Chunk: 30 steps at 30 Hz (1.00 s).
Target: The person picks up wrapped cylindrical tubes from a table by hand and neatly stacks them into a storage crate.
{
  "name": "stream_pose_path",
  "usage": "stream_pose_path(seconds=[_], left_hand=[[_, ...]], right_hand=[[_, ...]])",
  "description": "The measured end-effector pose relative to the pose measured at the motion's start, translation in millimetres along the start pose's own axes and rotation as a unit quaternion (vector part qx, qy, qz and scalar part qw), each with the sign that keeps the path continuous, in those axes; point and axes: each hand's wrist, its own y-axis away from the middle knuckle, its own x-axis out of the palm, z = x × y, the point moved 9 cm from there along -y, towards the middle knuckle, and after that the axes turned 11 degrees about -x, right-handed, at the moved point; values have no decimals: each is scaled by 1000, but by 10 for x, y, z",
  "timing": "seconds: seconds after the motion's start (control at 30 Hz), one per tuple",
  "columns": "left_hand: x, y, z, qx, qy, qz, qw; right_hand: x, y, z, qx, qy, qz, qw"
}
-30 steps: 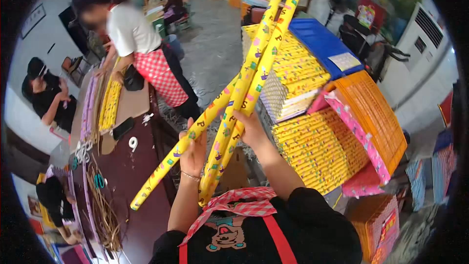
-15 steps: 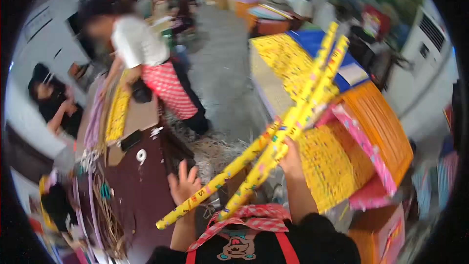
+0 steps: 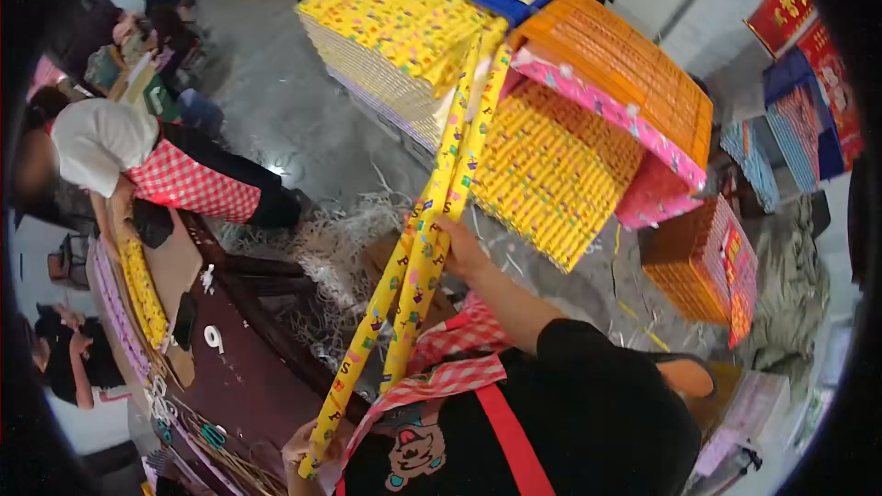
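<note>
Two long yellow rolls (image 3: pixel 425 266) with a colourful printed pattern, like wrapping paper rolls, slant across the middle of the head view. My right hand (image 3: pixel 462 248) is closed around both of them near mid-length. At the lower end of the left-hand roll, my left hand (image 3: pixel 301 447) wraps its fingers about the tip, partly hidden by it. The upper ends overlap a large pile of similar yellow rolls (image 3: pixel 551 174) stacked on the floor side.
To the left stands a dark table (image 3: pixel 243 381) with a white tape ring (image 3: pixel 213 340), a phone (image 3: pixel 185 321) and teal-handled scissors (image 3: pixel 213 435). A co-worker (image 3: pixel 156 156) leans over its far end. White paper strips (image 3: pixel 322 248) litter the floor. Orange bundles (image 3: pixel 689 262) stand right.
The view has swung to the right, toward the stacked rolls. My left hand, spread and apart before, now grips the lower end of one roll. The rolls stand steeper.
</note>
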Motion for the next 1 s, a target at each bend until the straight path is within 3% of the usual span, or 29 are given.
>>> stream_pose_path(seconds=[0.03, 0.07, 0.13, 0.27, 0.37, 0.43, 0.5, 0.63, 0.7, 0.77, 1.0], left_hand=[[-10, 18, -64, -14, -2, 4, 1000], [208, 69, -113, -74, -30, 87, 993], [694, 160, -455, -95, -76, -20, 992], [868, -92, -699, -132, -157, 29, 978], [746, -476, -780, -204, -159, -3, 966], [830, -855, -894, -170, -81, 91, 978], [917, -1267, -1095, -182, -73, 70, 978], [1055, -2281, -1480, -188, -151, 42, 970], [1260, -2886, -1786, -160, -229, 47, 959], [1354, -3490, -2004, -121, -173, 91, 973], [1941, -5489, -2548, -79, -258, 121, 955]], right_hand=[[-180, 54, -79, 13, 3, -26, 1000], [-261, 124, -90, 12, 5, -37, 999], [-461, 250, -167, 37, -59, -106, 992], [-920, 343, -270, 32, -60, -165, 984], [-1344, 202, -169, 6, -45, -175, 983], [-1638, 46, -37, 12, -35, -193, 981], [-1919, -131, 238, -16, -16, -285, 958], [-2717, -520, 604, -86, 24, -290, 953], [-2838, -721, 764, -52, 23, -289, 956], [-3336, -832, 900, -98, 70, -295, 948], [-3879, -1480, 1261, -89, 142, -326, 931]])
